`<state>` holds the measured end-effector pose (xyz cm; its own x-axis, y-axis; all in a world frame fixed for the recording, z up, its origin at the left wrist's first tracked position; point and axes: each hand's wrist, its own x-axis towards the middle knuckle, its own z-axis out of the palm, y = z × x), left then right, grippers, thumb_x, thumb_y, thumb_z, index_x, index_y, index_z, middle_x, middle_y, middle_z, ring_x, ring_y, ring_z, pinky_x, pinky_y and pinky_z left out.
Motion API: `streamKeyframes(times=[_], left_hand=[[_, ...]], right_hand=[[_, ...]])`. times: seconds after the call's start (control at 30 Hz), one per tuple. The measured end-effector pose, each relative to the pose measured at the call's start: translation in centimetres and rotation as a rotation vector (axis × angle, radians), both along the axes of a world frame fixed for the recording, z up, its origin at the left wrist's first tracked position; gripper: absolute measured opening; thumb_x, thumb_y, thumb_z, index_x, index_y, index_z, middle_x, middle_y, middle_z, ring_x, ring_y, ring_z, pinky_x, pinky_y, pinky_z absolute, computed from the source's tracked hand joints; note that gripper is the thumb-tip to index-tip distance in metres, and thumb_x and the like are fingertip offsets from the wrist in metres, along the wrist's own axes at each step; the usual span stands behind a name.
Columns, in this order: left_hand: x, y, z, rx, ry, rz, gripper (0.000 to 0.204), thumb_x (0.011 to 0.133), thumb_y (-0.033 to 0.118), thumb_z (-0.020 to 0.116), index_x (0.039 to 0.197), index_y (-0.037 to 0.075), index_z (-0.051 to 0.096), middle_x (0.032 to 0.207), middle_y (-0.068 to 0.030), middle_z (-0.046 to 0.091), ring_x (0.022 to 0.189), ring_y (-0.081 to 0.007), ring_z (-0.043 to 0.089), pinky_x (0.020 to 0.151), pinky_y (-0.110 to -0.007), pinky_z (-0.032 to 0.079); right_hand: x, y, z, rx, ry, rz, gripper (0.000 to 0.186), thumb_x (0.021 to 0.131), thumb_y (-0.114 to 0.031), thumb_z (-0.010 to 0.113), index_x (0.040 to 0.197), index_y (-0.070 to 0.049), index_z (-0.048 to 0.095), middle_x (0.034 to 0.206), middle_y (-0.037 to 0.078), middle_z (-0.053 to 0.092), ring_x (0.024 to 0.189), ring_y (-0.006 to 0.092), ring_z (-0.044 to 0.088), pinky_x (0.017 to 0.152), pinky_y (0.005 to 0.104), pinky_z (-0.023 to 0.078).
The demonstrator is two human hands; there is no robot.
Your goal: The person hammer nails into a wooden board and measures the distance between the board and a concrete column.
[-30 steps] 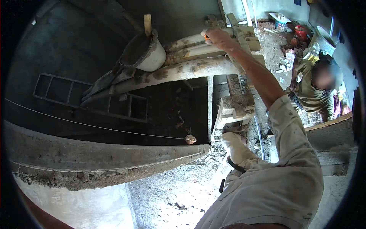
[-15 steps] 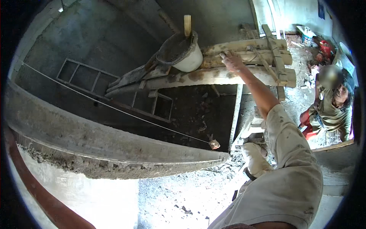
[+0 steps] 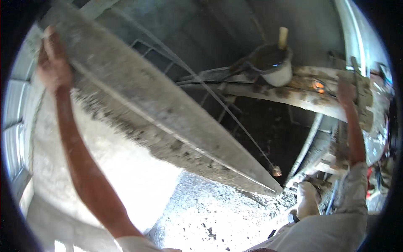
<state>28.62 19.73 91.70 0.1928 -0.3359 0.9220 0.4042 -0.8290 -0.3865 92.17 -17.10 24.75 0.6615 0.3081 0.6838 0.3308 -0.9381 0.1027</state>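
Note:
My left hand (image 3: 52,63) reaches up at the far left, fingers curled over the end of a rough grey concrete wall top (image 3: 168,113) that runs diagonally down to the right. My right hand (image 3: 344,90) is stretched out onto mortar-stained wooden scaffold planks (image 3: 294,94) at the right. It is blurred, so its grip is unclear. A small orange thing (image 3: 319,86) lies on the planks just left of that hand. A white bucket (image 3: 275,65) of dark mortar with a wooden handle sticking out stands on the planks further left.
A taut string (image 3: 226,113) runs along the wall to a small weight (image 3: 276,171) hanging at its end. A metal ladder-like frame (image 3: 159,54) lies in the dark pit beyond. Below are gravelly ground (image 3: 218,210) and my shoe (image 3: 308,197).
The view has swung left and down. My left arm has come into view and its hand has taken hold of the wall top. The person at the right is out of sight.

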Motion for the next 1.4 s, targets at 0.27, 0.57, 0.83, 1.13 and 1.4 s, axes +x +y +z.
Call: streamKeyframes(times=[0.27,0.57,0.83,1.13,1.4], left_hand=[[-0.7,-6.1,-0.1,0.112,0.038,0.003,0.060,0.100,0.055,0.045,0.087,0.000,0.064,0.072,-0.0022,0.056,0.070,-0.0140,0.050,0.066,-0.030,0.043],[0.2,-7.6,-0.8,0.112,0.077,0.033,0.062,0.103,0.051,0.041,0.073,-0.003,0.052,0.073,-0.0048,0.051,0.066,-0.0162,0.047,0.064,-0.032,0.041],[0.3,-7.4,-0.6,0.201,0.055,0.129,0.059,0.105,0.046,0.035,0.070,0.001,0.052,0.068,-0.0048,0.048,0.064,-0.0168,0.045,0.063,-0.034,0.038],[1.0,-7.8,-0.8,0.107,-0.011,0.142,0.062,0.103,0.054,0.033,0.063,0.008,0.045,0.061,0.0017,0.037,0.060,-0.0123,0.033,0.059,-0.031,0.030],[1.0,-7.2,-0.8,0.111,-0.035,0.094,0.055,0.105,0.048,0.030,0.069,0.009,0.045,0.060,0.0033,0.036,0.057,-0.0094,0.031,0.056,-0.029,0.027]], right_hand=[[-1.2,-0.6,-6.1,0.179,-0.240,0.321,0.038,0.090,-0.008,0.055,0.128,-0.006,0.056,0.115,0.018,0.060,0.107,0.0353,0.058,0.089,0.0480,0.049],[-30.2,5.6,21.8,1.541,1.274,1.125,0.059,0.095,-0.047,0.057,0.144,-0.017,0.041,0.084,-0.001,0.055,0.052,0.0017,0.042,0.041,0.0168,0.033],[-41.4,15.2,28.8,1.450,1.492,1.877,0.063,0.099,-0.041,0.055,0.152,-0.017,0.030,0.074,-0.003,0.047,0.046,0.0003,0.037,0.038,0.0155,0.032],[-39.8,20.3,33.3,1.489,1.729,2.020,0.059,0.101,-0.035,0.053,0.152,-0.016,0.030,0.071,-0.004,0.045,0.048,-0.0002,0.038,0.040,0.0177,0.033],[-36.9,26.5,43.7,1.478,1.529,2.182,0.048,0.103,-0.030,0.047,0.146,-0.011,0.038,0.074,-0.003,0.043,0.052,0.0019,0.038,0.044,0.0203,0.035]])
